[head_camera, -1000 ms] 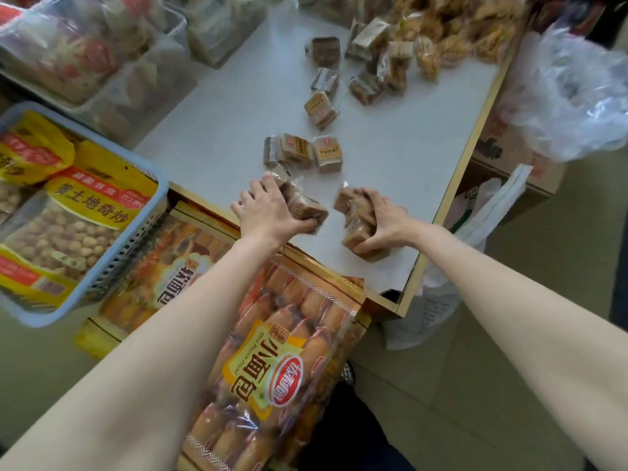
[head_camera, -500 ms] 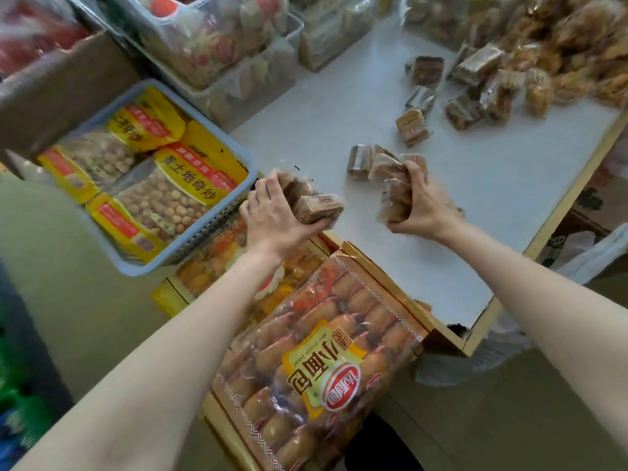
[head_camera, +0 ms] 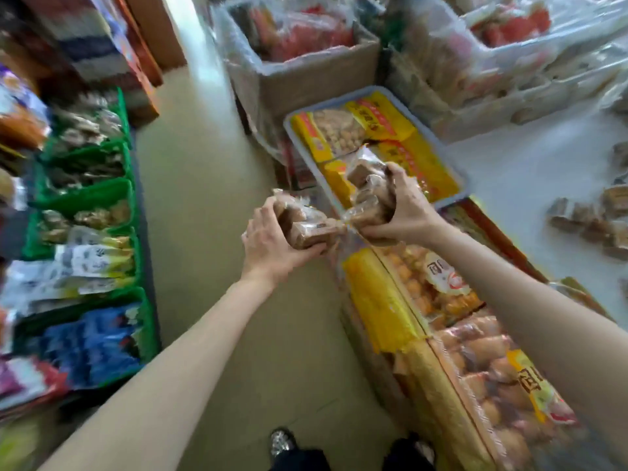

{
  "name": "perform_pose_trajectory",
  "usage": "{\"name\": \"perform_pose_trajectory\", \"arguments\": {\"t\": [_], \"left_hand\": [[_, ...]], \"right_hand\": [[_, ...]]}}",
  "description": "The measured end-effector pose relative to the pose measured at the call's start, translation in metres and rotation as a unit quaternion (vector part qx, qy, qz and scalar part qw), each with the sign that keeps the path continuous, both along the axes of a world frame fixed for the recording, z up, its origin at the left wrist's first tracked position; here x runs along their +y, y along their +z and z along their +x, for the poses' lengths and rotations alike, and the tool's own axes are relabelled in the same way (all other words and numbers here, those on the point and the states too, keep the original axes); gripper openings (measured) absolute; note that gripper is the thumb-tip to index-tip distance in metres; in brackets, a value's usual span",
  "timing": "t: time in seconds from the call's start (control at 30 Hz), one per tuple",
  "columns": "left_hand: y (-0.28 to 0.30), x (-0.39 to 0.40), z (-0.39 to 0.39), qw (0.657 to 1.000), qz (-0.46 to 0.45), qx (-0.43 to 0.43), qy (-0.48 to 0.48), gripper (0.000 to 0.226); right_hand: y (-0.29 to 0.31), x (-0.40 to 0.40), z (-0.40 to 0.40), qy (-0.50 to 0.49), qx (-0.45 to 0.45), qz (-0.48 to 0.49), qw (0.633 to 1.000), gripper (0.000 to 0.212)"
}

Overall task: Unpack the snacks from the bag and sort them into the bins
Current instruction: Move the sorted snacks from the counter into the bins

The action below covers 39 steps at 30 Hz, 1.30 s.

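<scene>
Along the left edge of the floor stand the green plastic bins (head_camera: 85,198), stacked in a row and filled with packeted snacks; the picture is blurred there, so I cannot tell which bin holds what. My left hand (head_camera: 268,246) hangs over the bare floor between those bins and the counter, its fingers curled round a clutch of small brown cakes in clear wrappers (head_camera: 306,226). Just beside it, almost touching, my right hand (head_camera: 404,209) is raised a little higher, fingers clamped on a second bunch of the same wrapped brown cakes (head_camera: 370,188), above the near edge of the pale blue plastic basket of yellow packets (head_camera: 452,164). More brown cakes (head_camera: 591,215) lie on the white counter near its right edge.

I judge this to be the carrying step: both handfuls are off the counter and not yet in any bin. The next move calls for picking the right green bin, bringing both hands low over it and letting go without spilling loose cakes onto the floor.
</scene>
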<state>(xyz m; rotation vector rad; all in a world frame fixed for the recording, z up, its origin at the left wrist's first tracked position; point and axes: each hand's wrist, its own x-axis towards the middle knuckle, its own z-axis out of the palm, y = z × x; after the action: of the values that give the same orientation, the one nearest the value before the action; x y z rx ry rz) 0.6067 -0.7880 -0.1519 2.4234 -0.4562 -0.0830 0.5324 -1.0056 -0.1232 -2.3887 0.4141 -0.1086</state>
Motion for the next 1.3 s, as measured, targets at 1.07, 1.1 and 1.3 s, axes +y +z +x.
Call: {"name": "perform_pose_trajectory", "arguments": {"t": [1.07, 1.1, 1.3], "left_hand": [[-0.093, 0.321, 0.564, 0.92, 0.199, 0.252, 0.225, 0.125], [-0.102, 0.331, 0.592, 0.916, 0.201, 0.256, 0.234, 0.125], [-0.18, 0.368, 0.778, 0.888, 0.131, 0.312, 0.31, 0.109]], "right_hand": [[-0.107, 0.32, 0.704, 0.418, 0.174, -0.084, 0.888, 0.107], [-0.118, 0.329, 0.735, 0.419, 0.173, -0.076, 0.888, 0.107], [-0.216, 0.373, 0.927, 0.366, 0.224, 0.01, 0.903, 0.107]]}}
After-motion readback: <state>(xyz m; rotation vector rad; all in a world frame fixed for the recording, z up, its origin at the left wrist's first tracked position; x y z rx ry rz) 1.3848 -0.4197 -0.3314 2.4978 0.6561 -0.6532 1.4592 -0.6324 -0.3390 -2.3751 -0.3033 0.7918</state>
